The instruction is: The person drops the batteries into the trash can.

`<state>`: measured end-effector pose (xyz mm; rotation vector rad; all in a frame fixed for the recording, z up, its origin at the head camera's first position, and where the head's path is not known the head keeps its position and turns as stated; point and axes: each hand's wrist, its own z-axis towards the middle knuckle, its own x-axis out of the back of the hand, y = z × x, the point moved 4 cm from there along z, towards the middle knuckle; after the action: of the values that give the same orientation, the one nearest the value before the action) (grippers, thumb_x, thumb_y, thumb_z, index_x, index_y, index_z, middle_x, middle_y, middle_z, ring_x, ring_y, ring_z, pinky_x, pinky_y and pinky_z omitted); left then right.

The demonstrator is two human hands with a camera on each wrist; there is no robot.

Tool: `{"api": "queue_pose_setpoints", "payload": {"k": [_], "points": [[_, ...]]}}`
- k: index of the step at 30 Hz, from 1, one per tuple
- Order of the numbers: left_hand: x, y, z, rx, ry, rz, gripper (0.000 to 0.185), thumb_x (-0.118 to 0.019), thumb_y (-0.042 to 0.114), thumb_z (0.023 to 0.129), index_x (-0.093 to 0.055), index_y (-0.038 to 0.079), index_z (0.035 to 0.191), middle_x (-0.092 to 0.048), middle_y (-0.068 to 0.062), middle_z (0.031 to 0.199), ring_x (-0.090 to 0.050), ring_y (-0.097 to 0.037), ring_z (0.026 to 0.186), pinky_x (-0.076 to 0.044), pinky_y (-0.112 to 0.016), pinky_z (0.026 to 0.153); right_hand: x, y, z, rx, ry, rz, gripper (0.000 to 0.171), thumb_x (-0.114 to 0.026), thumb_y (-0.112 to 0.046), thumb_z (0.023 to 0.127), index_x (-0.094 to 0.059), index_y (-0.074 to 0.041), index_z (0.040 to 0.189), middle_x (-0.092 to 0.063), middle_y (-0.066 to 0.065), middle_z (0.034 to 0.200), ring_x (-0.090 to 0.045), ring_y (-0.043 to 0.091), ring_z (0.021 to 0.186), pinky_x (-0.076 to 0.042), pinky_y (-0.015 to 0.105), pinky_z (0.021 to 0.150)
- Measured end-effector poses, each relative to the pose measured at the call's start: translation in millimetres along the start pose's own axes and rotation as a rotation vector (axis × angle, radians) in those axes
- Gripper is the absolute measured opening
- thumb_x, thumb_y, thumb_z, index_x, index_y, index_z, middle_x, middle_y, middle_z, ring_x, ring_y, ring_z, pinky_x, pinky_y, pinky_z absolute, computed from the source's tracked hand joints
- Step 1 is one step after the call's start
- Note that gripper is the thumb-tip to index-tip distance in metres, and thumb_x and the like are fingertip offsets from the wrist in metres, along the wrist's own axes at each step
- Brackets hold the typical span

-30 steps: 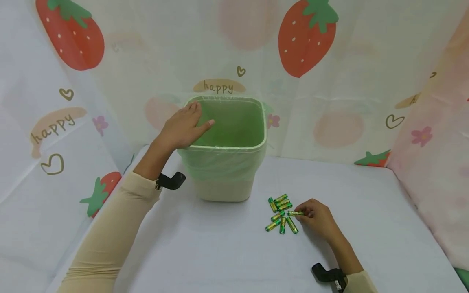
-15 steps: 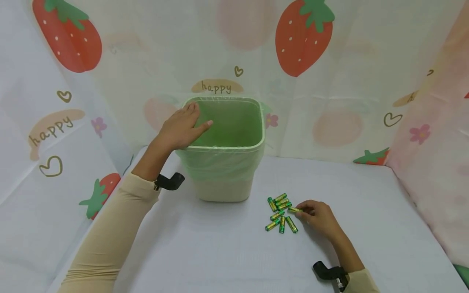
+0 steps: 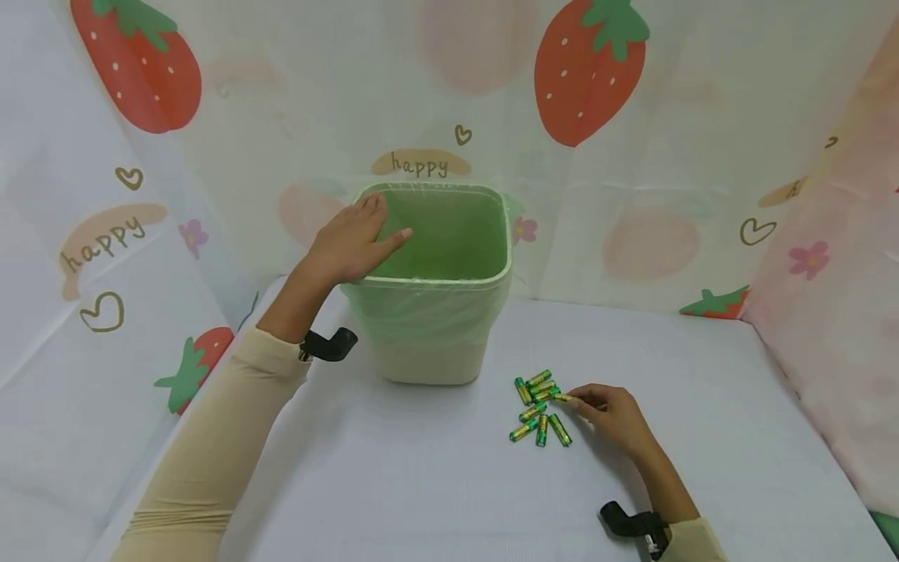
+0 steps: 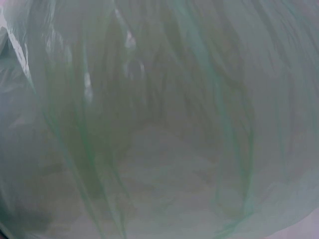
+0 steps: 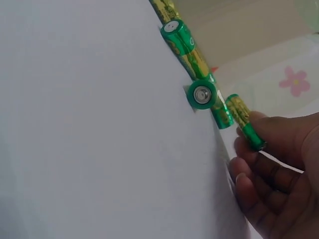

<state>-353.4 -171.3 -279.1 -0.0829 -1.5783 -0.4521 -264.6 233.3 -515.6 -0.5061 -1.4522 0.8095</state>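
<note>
**Left hand on the bin, right hand pinching a battery**

At the left, a cream sleeve [image 3: 211, 437] runs up to the left hand [image 3: 347, 246], which lies released, fingers straight, flat on the near-left rim of the bin [image 3: 449, 343]. The thumb points over the opening. The bin stands upright at the back of the white worktop [image 3: 421, 484] and is lined with a thin green bag [image 3: 428, 308], folded over the rim and hanging partway down the outer wall. The left wrist view shows only that wrinkled film, close up [image 4: 159, 119].

To the right of the bin, and nearer the person, a small pile of green-and-gold batteries [image 3: 537, 410] lies on the worktop, some touching, pointing different ways. At the pile's right edge the right hand [image 3: 611, 417] rests on the worktop and pinches one battery [image 5: 246, 124] between thumb and fingertips, the other fingers curled beneath. That battery is just beside the rest of the pile; whether it is clear of the worktop cannot be told.

A curtain [image 3: 702, 156] printed with strawberries and hearts closes in the back and both sides.
</note>
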Motion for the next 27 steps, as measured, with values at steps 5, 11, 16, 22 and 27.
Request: {"api": "queue_pose_setpoints", "payload": {"k": [5,11,16,22,27], "points": [[2.3,2.9,1.6,-0.008,-0.005,0.013,0.084,-0.03,0.054,0.109,-0.001,-0.008,0.159,0.004,-0.025,0.167,0.003,-0.035,0.155,-0.003,-0.047,0.126,2.5,0.4,-0.6,-0.042,0.012,0.117,0.019,-0.069,-0.018,0.099,-0.077,-0.005,0.112,-0.074,0.009,0.098,-0.063,0.018,0.077,-0.053,0.027,0.06],[5.6,5.7,0.6,-0.007,-0.004,0.019,0.084,-0.03,0.054,0.109,-0.001,-0.008,0.159,0.004,-0.024,0.167,0.003,-0.035,0.155,-0.002,-0.047,0.126,6.2,-4.9,-0.9,-0.046,0.024,0.223,0.024,-0.071,-0.021,0.098,-0.076,-0.003,0.112,-0.074,0.013,0.093,-0.066,0.024,0.078,-0.057,0.03,0.06],[3.8,3.9,-0.3,0.002,-0.014,0.017,0.084,-0.031,0.053,0.109,0.0,-0.008,0.159,0.005,-0.024,0.167,0.004,-0.035,0.155,-0.001,-0.047,0.126,9.0,-11.5,-2.6,-0.004,0.035,0.213,0.021,-0.071,-0.017,0.098,-0.076,-0.003,0.113,-0.075,0.014,0.093,-0.068,0.027,0.081,-0.056,0.029,0.064],[3.6,3.6,-0.3,0.003,-0.01,0.014,0.084,-0.031,0.053,0.109,-0.001,-0.008,0.159,0.005,-0.024,0.167,0.003,-0.035,0.155,-0.001,-0.047,0.126,13.0,-26.2,-3.8,0.041,0.059,0.187,0.022,-0.072,-0.013,0.096,-0.076,-0.004,0.115,-0.075,0.014,0.097,-0.068,0.028,0.083,-0.059,0.032,0.066],[2.1,2.0,-0.4,0.004,-0.009,0.021,0.085,-0.03,0.054,0.109,-0.001,-0.007,0.159,0.004,-0.024,0.167,0.003,-0.036,0.155,-0.002,-0.047,0.126,19.7,-43.5,-6.4,0.074,0.091,0.16,0.021,-0.073,-0.015,0.096,-0.077,-0.005,0.114,-0.074,0.008,0.096,-0.066,0.022,0.081,-0.058,0.028,0.065]]}}
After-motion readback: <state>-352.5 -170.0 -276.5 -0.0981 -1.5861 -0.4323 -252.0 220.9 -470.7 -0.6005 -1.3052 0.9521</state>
